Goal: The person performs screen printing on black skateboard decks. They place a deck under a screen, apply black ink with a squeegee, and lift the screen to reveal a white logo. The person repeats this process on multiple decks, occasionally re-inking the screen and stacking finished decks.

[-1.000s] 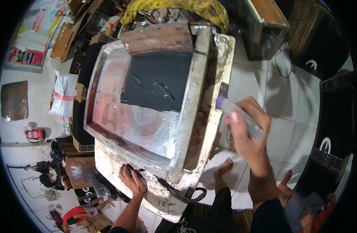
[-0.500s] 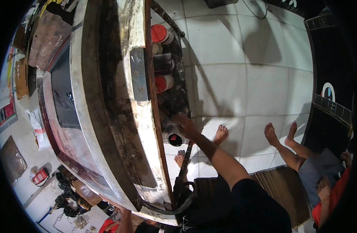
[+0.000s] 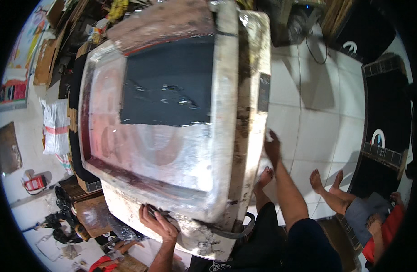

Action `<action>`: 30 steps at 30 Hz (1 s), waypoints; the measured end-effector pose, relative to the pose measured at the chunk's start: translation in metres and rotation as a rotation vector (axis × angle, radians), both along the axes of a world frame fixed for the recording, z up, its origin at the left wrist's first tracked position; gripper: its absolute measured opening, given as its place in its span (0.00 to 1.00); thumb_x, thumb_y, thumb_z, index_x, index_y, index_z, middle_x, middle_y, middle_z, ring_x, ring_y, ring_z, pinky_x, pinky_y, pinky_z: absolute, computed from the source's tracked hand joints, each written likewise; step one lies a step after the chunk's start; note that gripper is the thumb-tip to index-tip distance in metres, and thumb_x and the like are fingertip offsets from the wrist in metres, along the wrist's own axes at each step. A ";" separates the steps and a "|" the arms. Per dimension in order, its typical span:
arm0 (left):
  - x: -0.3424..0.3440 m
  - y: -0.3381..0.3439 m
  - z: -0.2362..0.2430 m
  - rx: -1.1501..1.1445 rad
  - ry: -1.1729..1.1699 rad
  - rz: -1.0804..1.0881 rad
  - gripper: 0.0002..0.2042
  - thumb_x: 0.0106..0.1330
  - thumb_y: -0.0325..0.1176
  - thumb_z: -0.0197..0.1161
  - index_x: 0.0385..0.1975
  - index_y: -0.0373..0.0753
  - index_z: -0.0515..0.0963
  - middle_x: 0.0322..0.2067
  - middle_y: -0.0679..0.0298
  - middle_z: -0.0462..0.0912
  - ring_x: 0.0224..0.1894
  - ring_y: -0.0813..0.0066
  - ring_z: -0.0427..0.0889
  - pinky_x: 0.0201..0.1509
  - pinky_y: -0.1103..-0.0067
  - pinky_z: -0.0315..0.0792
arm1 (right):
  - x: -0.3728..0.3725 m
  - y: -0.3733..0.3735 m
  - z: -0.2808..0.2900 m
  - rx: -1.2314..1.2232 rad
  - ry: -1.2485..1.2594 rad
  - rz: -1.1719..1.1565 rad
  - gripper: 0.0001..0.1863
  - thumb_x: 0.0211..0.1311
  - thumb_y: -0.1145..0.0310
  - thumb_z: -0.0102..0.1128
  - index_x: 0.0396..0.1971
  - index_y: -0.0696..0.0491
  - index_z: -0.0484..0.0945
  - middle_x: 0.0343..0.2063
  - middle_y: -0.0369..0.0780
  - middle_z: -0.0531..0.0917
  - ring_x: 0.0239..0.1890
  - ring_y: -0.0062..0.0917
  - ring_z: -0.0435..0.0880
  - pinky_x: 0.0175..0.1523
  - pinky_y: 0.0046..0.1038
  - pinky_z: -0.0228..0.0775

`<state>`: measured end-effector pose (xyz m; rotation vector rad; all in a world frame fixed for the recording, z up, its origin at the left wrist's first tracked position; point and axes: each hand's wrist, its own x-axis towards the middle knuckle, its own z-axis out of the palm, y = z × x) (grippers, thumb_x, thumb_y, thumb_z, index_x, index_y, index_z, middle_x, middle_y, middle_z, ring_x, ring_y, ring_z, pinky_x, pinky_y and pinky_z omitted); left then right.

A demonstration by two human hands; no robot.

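Note:
A pale rectangular screen printing frame [image 3: 226, 131] lies tilted over a stained white board [image 3: 122, 197]. Dark sheeting [image 3: 172, 86] covers the far part of its translucent mesh [image 3: 149, 149]. My left hand [image 3: 158, 223] rests on the board's near edge, fingers stretched out and open, close to the frame's near side. Beside the board's right edge is my right hand [image 3: 273, 148], slightly blurred. Its fingers look extended and open, and I see nothing in them. A metal plate [image 3: 264, 93] is fixed to the right edge, beyond this hand.
Another person [image 3: 374, 222] sits at the right, bare feet on the tiled floor [image 3: 281, 122]. Black panels [image 3: 381, 90] stand along the right side. A brown board [image 3: 163, 22] lies at the frame's far end. Cardboard and bags [image 3: 56, 127] crowd the left.
My view has swung left, bringing the frame's mesh into full sight. My right hand has come out from the shelf under the board. The shelf's red-lidded tubs are now hidden; my left hand now shows fully.

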<state>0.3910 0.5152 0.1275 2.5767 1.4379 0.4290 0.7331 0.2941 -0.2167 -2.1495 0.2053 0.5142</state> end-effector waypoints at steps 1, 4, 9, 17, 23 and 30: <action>0.003 0.000 0.002 -0.024 -0.019 0.011 0.27 0.81 0.44 0.44 0.64 0.24 0.65 0.66 0.36 0.61 0.67 0.42 0.61 0.73 0.52 0.53 | 0.017 -0.028 0.017 -0.105 -0.068 -0.058 0.28 0.62 0.66 0.71 0.61 0.57 0.78 0.53 0.51 0.85 0.57 0.43 0.84 0.64 0.38 0.75; 0.003 -0.001 0.010 -0.060 -0.123 -0.025 0.24 0.79 0.40 0.48 0.63 0.24 0.66 0.66 0.37 0.62 0.67 0.41 0.61 0.72 0.52 0.53 | 0.045 -0.089 0.103 -0.093 -0.239 -0.212 0.20 0.67 0.72 0.63 0.59 0.57 0.79 0.46 0.45 0.87 0.49 0.32 0.87 0.57 0.33 0.77; -0.005 0.020 0.015 -0.380 -0.506 0.016 0.24 0.75 0.30 0.52 0.68 0.27 0.63 0.66 0.44 0.63 0.68 0.51 0.64 0.73 0.61 0.58 | -0.038 -0.054 0.277 0.146 -0.618 -0.112 0.15 0.65 0.81 0.55 0.51 0.58 0.78 0.37 0.40 0.82 0.40 0.25 0.82 0.51 0.27 0.75; 0.011 0.196 0.036 -1.503 -1.038 0.266 0.21 0.63 0.29 0.56 0.58 0.39 0.71 0.51 0.63 0.81 0.51 0.67 0.80 0.62 0.72 0.66 | -0.292 0.111 0.374 -0.145 -0.685 0.245 0.27 0.56 0.73 0.64 0.58 0.64 0.74 0.40 0.53 0.80 0.47 0.49 0.79 0.57 0.44 0.71; 0.021 0.208 0.035 -1.445 -1.100 0.171 0.14 0.53 0.20 0.58 0.39 0.39 0.70 0.35 0.68 0.71 0.36 0.75 0.70 0.46 0.77 0.68 | -0.277 0.016 0.361 -0.194 -0.662 0.071 0.16 0.54 0.78 0.57 0.43 0.55 0.84 0.36 0.46 0.81 0.43 0.45 0.81 0.49 0.42 0.71; 0.031 0.210 0.034 -1.456 -1.059 0.325 0.13 0.54 0.18 0.57 0.39 0.37 0.71 0.36 0.65 0.74 0.39 0.72 0.75 0.47 0.76 0.72 | -0.233 -0.050 0.407 -0.704 -0.701 -0.078 0.21 0.53 0.72 0.62 0.50 0.58 0.82 0.51 0.50 0.78 0.60 0.50 0.71 0.68 0.49 0.59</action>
